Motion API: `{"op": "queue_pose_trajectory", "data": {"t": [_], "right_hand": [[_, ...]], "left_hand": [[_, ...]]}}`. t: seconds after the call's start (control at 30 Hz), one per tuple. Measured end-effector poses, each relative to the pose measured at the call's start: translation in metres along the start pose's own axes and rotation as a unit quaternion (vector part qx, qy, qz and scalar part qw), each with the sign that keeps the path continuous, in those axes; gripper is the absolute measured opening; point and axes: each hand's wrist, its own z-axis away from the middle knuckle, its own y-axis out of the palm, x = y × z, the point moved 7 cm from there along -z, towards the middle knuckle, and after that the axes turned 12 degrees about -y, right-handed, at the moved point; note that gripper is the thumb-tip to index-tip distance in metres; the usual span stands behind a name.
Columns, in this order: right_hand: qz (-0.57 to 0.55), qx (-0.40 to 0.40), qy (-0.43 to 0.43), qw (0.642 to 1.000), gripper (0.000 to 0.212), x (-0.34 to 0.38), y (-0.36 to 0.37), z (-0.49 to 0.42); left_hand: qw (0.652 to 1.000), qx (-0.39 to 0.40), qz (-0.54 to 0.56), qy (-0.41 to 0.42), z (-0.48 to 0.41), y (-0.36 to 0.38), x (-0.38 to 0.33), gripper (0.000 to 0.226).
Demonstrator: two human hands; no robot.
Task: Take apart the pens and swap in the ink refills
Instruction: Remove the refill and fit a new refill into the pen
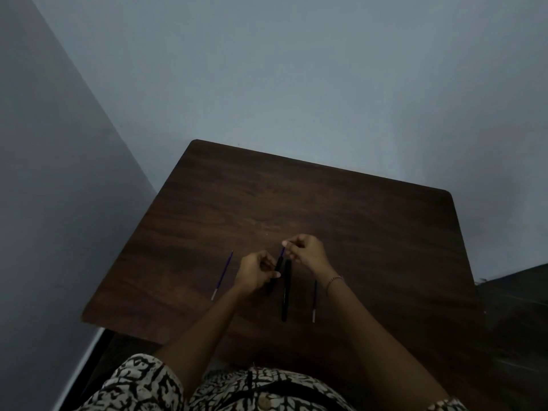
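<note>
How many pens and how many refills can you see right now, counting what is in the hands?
Black pens: 2, one held in the left hand at, one lying on the table at.
Blue refills: 3, at, at, and one pinched by the right hand at.
Total: 5

two pens (286, 289), three refills (221, 275)

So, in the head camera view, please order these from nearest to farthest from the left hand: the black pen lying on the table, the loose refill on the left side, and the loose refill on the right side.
From the left hand:
1. Black pen, lying on the table just to its right.
2. Left refill, lying apart on its left side.
3. Right refill, beyond the black pen, under the right wrist.
</note>
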Motion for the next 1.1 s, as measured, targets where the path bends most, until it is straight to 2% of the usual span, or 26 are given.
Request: {"op": "queue_pose_trajectory", "data": {"t": [0.07, 0.27, 0.43, 0.63, 0.87, 1.1], "right_hand": [[0.015, 0.047, -0.02, 0.999, 0.014, 0.013, 0.028, -0.009], [0.011, 0.003, 0.012, 1.0, 0.02, 0.007, 0.034, -0.009], [0.098, 0.055, -0.023, 0.993, 0.015, 0.006, 0.065, -0.004], [0.242, 0.149, -0.119, 0.951, 0.015, 0.014, 0.11, 0.006], [0.356, 0.225, -0.174, 0.89, 0.04, 0.008, 0.142, 0.016], [0.369, 0.238, -0.171, 0.882, 0.038, 0.005, 0.144, 0.019]], "left_hand": [[0.999, -0.037, 0.031, -0.021, 0.003, -0.024, 0.018, 0.024], [0.993, -0.101, 0.055, -0.001, 0.001, -0.045, 0.023, 0.024], [0.983, -0.156, 0.094, 0.011, 0.006, -0.065, 0.032, 0.024], [0.975, -0.19, 0.11, 0.013, 0.01, -0.08, 0.042, 0.022], [0.971, -0.213, 0.112, 0.014, 0.01, -0.086, 0.049, 0.022], [0.973, -0.209, 0.1, 0.016, 0.011, -0.082, 0.05, 0.024]]}}
